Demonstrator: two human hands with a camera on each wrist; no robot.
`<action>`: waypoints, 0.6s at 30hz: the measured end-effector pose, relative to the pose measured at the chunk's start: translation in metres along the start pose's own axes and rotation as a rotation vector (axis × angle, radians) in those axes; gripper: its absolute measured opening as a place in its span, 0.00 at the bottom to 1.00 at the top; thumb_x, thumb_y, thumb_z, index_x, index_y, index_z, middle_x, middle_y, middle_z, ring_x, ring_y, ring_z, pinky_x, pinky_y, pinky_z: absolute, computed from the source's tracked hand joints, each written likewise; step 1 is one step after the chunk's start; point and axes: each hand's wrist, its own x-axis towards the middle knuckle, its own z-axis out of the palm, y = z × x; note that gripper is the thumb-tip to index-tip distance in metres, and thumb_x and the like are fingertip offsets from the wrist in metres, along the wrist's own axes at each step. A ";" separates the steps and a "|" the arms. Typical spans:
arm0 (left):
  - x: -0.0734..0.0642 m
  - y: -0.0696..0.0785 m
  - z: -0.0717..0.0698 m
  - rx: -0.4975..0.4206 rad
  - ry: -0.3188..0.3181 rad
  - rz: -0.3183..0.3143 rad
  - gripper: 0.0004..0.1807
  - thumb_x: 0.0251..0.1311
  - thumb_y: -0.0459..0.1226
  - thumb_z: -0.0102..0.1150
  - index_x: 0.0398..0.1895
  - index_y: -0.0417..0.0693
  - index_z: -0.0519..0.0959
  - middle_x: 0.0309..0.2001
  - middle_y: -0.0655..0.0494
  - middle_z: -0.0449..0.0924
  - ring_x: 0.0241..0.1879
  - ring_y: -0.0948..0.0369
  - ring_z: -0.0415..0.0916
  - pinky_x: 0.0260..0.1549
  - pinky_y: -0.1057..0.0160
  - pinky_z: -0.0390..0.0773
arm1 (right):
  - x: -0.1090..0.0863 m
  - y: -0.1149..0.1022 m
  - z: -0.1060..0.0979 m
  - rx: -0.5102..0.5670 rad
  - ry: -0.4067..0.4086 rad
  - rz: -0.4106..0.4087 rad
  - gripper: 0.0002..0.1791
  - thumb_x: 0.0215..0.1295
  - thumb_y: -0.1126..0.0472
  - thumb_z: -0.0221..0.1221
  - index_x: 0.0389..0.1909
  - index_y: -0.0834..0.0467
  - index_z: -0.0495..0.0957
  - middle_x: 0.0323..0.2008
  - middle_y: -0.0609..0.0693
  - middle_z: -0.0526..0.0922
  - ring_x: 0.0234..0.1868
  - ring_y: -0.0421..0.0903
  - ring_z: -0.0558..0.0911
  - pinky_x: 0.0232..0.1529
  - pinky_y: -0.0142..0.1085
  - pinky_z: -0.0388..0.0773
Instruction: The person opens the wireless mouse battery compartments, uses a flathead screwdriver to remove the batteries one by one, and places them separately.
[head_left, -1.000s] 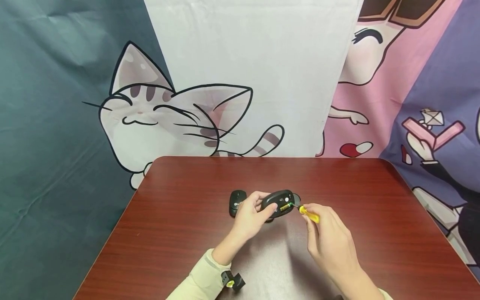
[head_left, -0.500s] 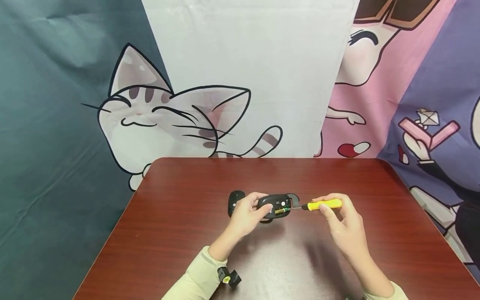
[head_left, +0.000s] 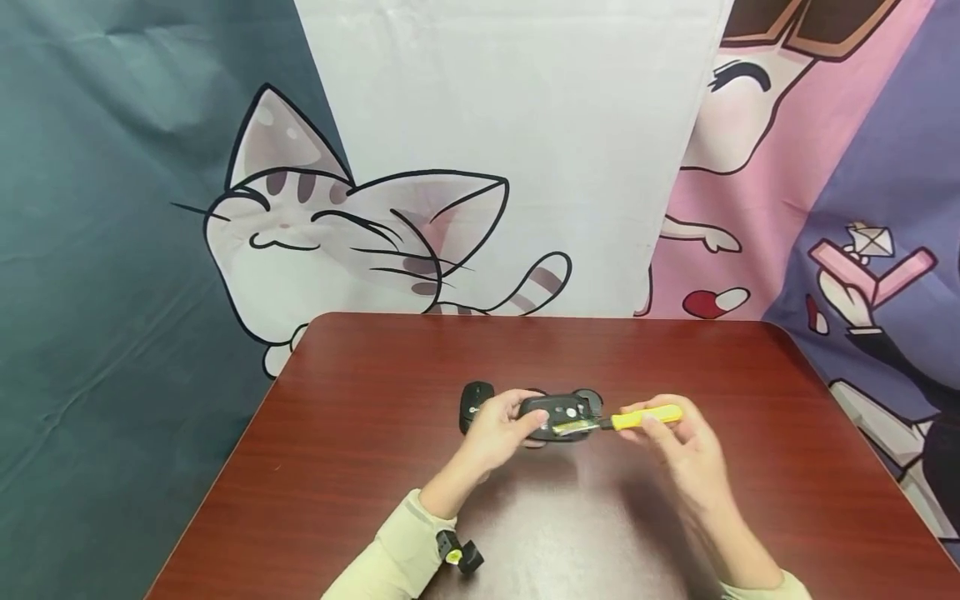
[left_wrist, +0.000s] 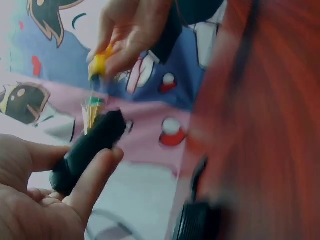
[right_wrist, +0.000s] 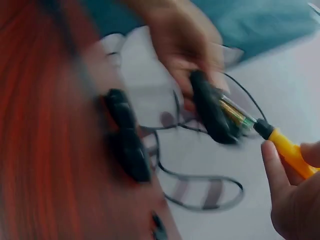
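My left hand holds a black computer mouse between thumb and fingers, underside facing up and raised over the table. A yellow-and-green battery shows at its open battery slot, tilted up out of the mouse's body in the left wrist view. My right hand grips a screwdriver by its yellow handle. The thin metal shaft lies along the battery, overlapping it in the right wrist view. The screwdriver's tip is blurred.
A second black mouse lies on the red-brown table, left of the held one and partly behind my left hand. A dark curved piece shows just beyond the held mouse. A printed cloth hangs behind the table.
My right hand has moved right, bringing the screwdriver from slanted to nearly level. The battery has gone from lying in the slot to sticking up out of it. My left hand keeps its grip.
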 end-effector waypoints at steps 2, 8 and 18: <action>0.001 0.001 0.003 -0.055 -0.030 -0.019 0.17 0.68 0.30 0.60 0.58 0.30 0.76 0.47 0.38 0.84 0.38 0.55 0.86 0.40 0.48 0.90 | 0.001 -0.001 0.003 -0.038 -0.004 -0.002 0.11 0.71 0.82 0.47 0.49 0.70 0.70 0.45 0.59 0.87 0.45 0.48 0.88 0.49 0.44 0.87; 0.003 0.000 0.003 -0.136 -0.030 -0.087 0.18 0.70 0.29 0.57 0.59 0.26 0.73 0.47 0.37 0.83 0.38 0.56 0.85 0.43 0.45 0.88 | 0.004 -0.009 0.002 -0.008 -0.022 -0.027 0.12 0.72 0.82 0.45 0.49 0.68 0.68 0.46 0.59 0.87 0.47 0.48 0.88 0.50 0.45 0.82; 0.002 -0.006 -0.005 -0.155 -0.032 -0.141 0.20 0.69 0.31 0.56 0.59 0.24 0.73 0.44 0.38 0.84 0.36 0.57 0.86 0.44 0.45 0.88 | 0.005 -0.014 -0.010 0.066 -0.004 -0.039 0.13 0.72 0.83 0.43 0.49 0.69 0.70 0.46 0.61 0.87 0.47 0.50 0.89 0.50 0.45 0.81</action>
